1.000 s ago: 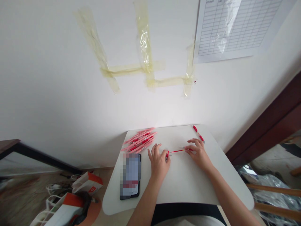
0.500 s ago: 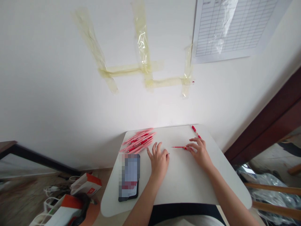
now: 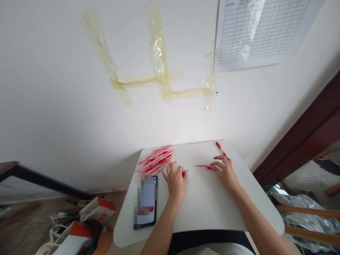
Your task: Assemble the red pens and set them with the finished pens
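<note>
My left hand is over the middle of the white table, its thumb and index finger closed on a small red pen part with a silvery tip. The other fingers of that hand are raised and bent. To the right, my right hand pinches the back end of a thin red pen refill, whose point faces left. A short red piece shows beside the refill at the fingertips; the rest is hidden by the fingers. Beyond my right hand lies a red pen part, partly covered by the fingers.
A pile of pink and red pens occupies the table's back left corner. Nearer me lies a phone with a blurred screen. The white table meets a taped wall. Paper bags stand on the floor at left.
My left hand has shifted left, away from the refill, and more of the red pen part in it shows. The right hand and refill have hardly moved.
</note>
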The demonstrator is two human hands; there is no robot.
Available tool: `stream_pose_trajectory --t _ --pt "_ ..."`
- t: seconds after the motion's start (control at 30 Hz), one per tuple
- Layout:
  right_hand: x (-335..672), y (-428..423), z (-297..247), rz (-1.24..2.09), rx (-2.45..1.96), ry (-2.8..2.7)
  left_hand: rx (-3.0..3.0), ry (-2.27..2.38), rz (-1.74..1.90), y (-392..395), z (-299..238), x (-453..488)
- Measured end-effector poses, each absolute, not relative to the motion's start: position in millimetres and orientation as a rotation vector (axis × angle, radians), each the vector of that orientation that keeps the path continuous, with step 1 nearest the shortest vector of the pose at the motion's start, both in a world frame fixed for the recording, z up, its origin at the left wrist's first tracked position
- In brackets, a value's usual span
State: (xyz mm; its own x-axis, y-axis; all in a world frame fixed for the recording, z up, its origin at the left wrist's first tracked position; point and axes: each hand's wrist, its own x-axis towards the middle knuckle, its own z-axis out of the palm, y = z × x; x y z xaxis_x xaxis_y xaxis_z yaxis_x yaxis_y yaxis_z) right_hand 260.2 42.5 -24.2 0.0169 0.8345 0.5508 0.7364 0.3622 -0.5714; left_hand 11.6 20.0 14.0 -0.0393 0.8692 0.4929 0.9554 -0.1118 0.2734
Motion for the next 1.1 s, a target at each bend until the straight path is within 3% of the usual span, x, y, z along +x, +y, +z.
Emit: stream_pose_trajectory --t 0.77,0.97,1.1 --pt "256.9 38.9 -20.8 0.136 -1.377 -1.759 -2.04 -2.024 -0.831 7.5 19.2 7.4" --pt "258.8 39.3 -21.6 0.132 -1.384 -1.744 -2.526 -1.678 -0.883 -5.9 16.9 8.4" --pt "259.8 39.3 -20.9 0.127 -1.397 -1.732 -2.533 -1.686 -0.825 -2.1 13.4 11.0"
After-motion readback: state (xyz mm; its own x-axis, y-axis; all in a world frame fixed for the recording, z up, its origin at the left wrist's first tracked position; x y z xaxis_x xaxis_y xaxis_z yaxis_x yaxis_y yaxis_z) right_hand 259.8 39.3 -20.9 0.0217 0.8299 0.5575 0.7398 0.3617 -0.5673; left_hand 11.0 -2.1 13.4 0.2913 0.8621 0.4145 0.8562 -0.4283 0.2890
